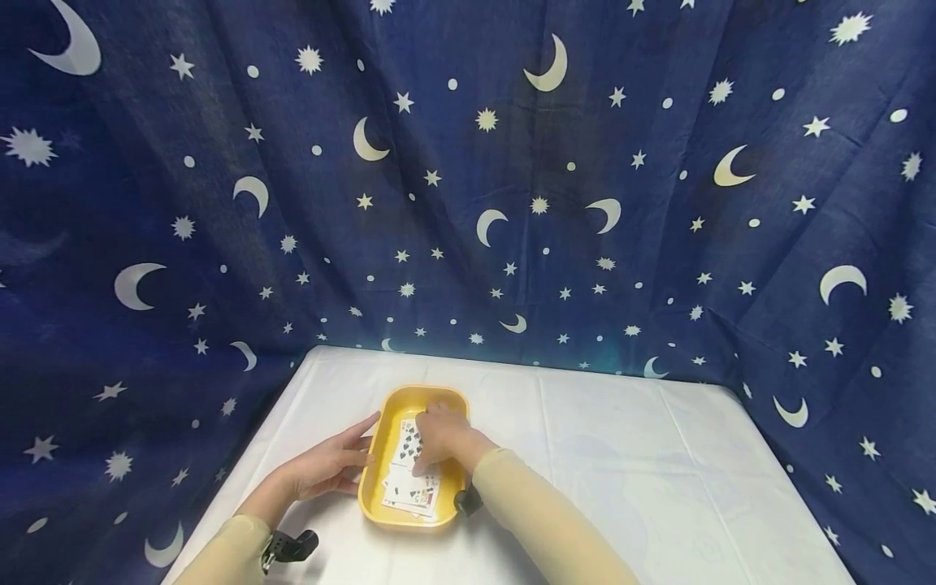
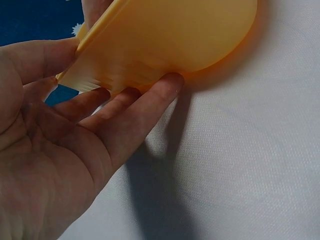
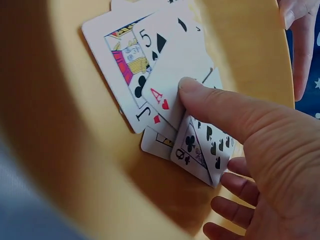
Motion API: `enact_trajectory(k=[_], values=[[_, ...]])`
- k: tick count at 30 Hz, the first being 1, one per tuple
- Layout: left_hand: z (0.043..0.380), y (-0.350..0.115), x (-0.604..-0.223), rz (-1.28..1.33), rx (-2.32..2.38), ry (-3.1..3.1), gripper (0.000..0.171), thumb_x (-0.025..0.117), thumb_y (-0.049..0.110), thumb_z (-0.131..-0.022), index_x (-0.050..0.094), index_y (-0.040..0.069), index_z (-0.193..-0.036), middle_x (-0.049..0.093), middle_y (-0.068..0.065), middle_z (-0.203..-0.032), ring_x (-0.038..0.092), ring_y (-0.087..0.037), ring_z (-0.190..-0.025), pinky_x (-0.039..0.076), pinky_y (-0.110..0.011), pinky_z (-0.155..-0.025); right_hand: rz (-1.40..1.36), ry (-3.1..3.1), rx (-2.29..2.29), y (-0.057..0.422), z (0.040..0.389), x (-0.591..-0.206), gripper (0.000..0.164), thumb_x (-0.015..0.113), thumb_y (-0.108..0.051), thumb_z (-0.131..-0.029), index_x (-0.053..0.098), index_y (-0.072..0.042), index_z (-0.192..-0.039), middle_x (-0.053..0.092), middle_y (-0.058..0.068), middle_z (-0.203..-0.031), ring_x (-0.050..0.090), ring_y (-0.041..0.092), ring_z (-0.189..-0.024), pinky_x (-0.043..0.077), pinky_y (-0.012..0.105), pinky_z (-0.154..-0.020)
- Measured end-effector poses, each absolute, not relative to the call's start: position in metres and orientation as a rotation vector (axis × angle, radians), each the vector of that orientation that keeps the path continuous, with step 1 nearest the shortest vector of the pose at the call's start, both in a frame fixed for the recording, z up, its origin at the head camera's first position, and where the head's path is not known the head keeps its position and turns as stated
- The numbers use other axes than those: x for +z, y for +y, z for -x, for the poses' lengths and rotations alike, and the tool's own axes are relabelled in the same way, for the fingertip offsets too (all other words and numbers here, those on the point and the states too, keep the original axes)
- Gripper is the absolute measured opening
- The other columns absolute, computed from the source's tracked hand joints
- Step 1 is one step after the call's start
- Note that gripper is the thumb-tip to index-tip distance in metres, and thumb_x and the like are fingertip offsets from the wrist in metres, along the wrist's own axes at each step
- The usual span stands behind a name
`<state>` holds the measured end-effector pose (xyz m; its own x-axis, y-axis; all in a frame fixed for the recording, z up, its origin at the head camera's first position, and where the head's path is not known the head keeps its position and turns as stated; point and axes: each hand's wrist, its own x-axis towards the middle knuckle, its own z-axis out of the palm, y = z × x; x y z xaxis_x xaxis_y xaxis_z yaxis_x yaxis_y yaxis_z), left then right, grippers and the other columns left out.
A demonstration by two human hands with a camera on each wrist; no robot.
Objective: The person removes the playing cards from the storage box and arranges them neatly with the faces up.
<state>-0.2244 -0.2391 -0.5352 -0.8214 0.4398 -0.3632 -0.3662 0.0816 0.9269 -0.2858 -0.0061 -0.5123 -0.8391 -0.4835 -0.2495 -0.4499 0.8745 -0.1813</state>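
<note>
A yellow plastic tray (image 1: 369, 493) holds a loose heap of playing cards (image 3: 167, 80). My left hand (image 1: 327, 466) is at the tray's left side. In the left wrist view its fingertips (image 2: 172, 82) touch the outer wall, with a digit at the rim. My right hand (image 1: 441, 435) reaches inside the tray. Its thumb presses on the ace of hearts (image 3: 164, 107), while its fingers curl by the edge of the cards beneath, among them a queen of clubs (image 3: 186, 150). A jack of diamonds (image 3: 125, 65) and a five lie alongside.
The tray stands on a white-covered table (image 1: 629, 471), left of its middle. A dark blue cloth (image 1: 439, 203) with moons and stars hangs behind and at both sides. Each wrist carries a dark strapped camera (image 1: 292, 546).
</note>
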Motion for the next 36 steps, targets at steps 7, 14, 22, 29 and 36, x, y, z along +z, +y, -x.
enact_trajectory(k=[7, 14, 22, 29, 36], values=[[0.2235, -0.2383, -0.5363, -0.074, 1.803, 1.789, 0.085, 0.059, 0.009, -0.099, 0.009, 0.024, -0.166, 0.019, -0.031, -0.163, 0.063, -0.039, -0.117, 0.057, -0.054, -0.087, 0.717, 2.738, -0.187, -0.0048, 0.2854, -0.5128, 0.074, 0.095, -0.051, -0.062, 0.064, -0.02, -0.122, 0.056, -0.002, -0.115, 0.048, 0.017, -0.107, 0.042, 0.04, -0.105], [0.2224, -0.2377, -0.5358, -0.077, 1.811, 1.777, 0.085, 0.058, 0.008, -0.1, 0.009, 0.025, -0.166, 0.021, -0.031, -0.163, 0.062, -0.04, -0.119, 0.057, -0.054, -0.088, 0.685, 2.726, -0.229, -0.004, 0.2843, -0.5131, 0.078, 0.096, -0.049, -0.062, 0.063, -0.019, -0.126, 0.055, -0.001, -0.12, 0.047, 0.017, -0.111, 0.04, 0.04, -0.109], [0.2219, -0.2369, -0.5354, -0.086, 1.818, 1.77, 0.085, 0.058, 0.008, -0.1, 0.007, 0.023, -0.166, 0.022, -0.031, -0.163, 0.062, -0.04, -0.119, 0.056, -0.054, -0.088, 0.74, 2.722, -0.195, -0.0024, 0.2834, -0.5127, 0.078, 0.096, -0.05, -0.061, 0.062, -0.019, -0.124, 0.053, -0.003, -0.112, 0.045, 0.015, -0.105, 0.043, 0.038, -0.103], [0.223, -0.2381, -0.5367, -0.088, 1.823, 1.764, 0.085, 0.058, 0.009, -0.1, 0.007, 0.024, -0.166, 0.021, -0.031, -0.163, 0.062, -0.04, -0.12, 0.056, -0.055, -0.088, 0.755, 2.708, -0.204, -0.0016, 0.2836, -0.5122, 0.073, 0.097, -0.048, -0.06, 0.062, -0.02, -0.118, 0.05, -0.006, -0.103, 0.045, 0.014, -0.1, 0.044, 0.034, -0.097], [0.2226, -0.2397, -0.5382, -0.101, 1.829, 1.756, 0.085, 0.058, 0.009, -0.1, 0.007, 0.026, -0.166, 0.021, -0.029, -0.164, 0.06, -0.038, -0.122, 0.056, -0.055, -0.088, 0.747, 2.698, -0.216, -0.0007, 0.2829, -0.5119, 0.077, 0.097, -0.047, -0.06, 0.058, -0.021, -0.121, 0.05, -0.007, -0.103, 0.045, 0.013, -0.1, 0.045, 0.031, -0.098]])
